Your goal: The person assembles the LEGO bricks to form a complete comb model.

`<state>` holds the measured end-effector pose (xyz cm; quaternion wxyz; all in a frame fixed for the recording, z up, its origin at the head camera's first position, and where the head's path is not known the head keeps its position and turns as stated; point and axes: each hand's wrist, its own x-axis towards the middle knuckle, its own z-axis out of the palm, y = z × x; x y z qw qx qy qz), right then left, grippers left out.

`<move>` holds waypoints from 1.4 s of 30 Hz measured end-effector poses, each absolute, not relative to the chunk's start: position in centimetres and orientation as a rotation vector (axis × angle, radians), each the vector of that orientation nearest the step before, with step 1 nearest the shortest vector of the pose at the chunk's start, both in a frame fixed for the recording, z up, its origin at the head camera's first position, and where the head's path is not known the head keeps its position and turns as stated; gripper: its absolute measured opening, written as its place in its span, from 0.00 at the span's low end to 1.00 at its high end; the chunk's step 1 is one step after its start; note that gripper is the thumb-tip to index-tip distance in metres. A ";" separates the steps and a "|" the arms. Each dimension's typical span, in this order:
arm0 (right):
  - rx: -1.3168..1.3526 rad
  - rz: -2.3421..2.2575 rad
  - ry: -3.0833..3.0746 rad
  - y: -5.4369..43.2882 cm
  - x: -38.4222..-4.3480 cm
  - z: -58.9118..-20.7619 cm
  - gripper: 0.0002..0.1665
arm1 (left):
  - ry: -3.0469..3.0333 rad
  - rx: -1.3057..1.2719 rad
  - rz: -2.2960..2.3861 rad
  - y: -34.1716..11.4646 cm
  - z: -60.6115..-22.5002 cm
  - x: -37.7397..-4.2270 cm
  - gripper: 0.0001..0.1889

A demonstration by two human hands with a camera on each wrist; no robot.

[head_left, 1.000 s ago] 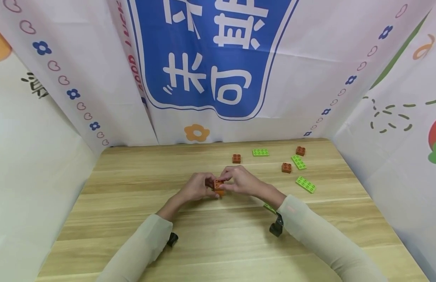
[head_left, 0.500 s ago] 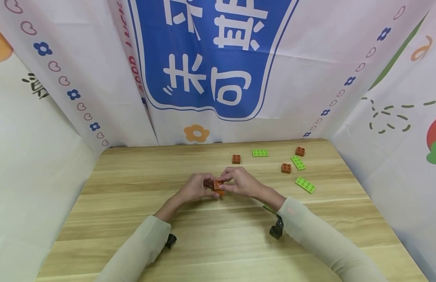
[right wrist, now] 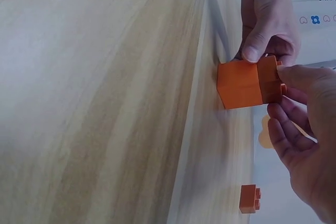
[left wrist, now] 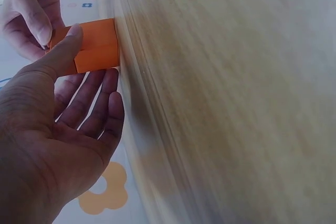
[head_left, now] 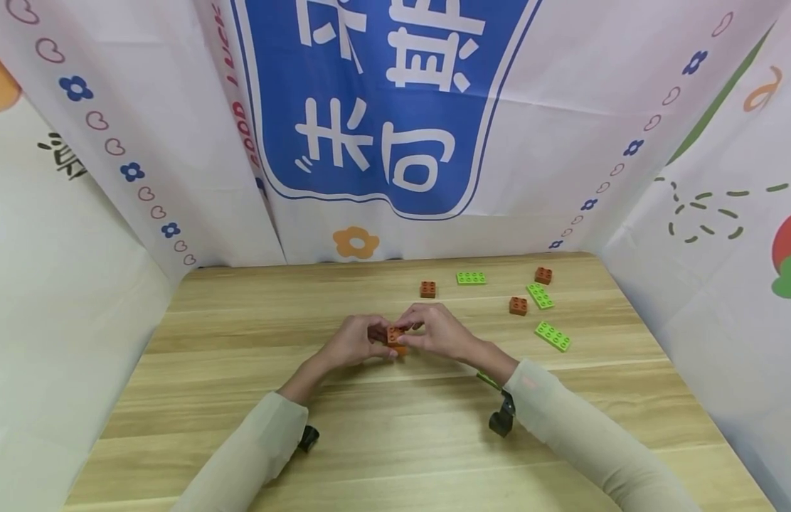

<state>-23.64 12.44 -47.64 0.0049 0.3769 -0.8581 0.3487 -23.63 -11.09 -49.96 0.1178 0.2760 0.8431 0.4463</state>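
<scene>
In the middle of the table, a brown-orange studded toy brick [right wrist: 270, 80] sits against the top of a taller, plain-sided orange block [right wrist: 239, 85]. My right hand [head_left: 439, 333] pinches the studded brick between thumb and fingers from the right. From the left, my left hand [head_left: 352, 343] holds the stack, its thumb near the seam in the right wrist view. The left wrist view shows the orange block [left wrist: 98, 45] behind the left thumb, with the other left fingers spread below it. Both hands partly cover the stack in the head view.
Brown bricks [head_left: 428, 289] [head_left: 518, 306] [head_left: 543, 275] lie beyond and to the right of the hands. Flat green bricks [head_left: 471, 279] [head_left: 540, 296] [head_left: 553, 336] are scattered among them. Another green piece [head_left: 488, 380] is partly hidden by the right forearm. A printed cloth [head_left: 498, 163] hangs behind the table.
Both hands stay at the stack with nearly the same grip. The whole head view shifts very slightly; the loose bricks keep their places on the table.
</scene>
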 end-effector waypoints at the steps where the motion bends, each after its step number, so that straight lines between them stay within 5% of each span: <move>1: 1.175 1.083 -2.683 12.4 -23.6 -47.7 0.15 | 2.468 0.809 1.309 -11.1 -50.0 -23.6 0.17; 42: 1.143 0.798 -2.743 20.9 -22.2 -47.7 0.32 | 2.550 0.680 1.267 -10.9 -49.3 -23.0 0.16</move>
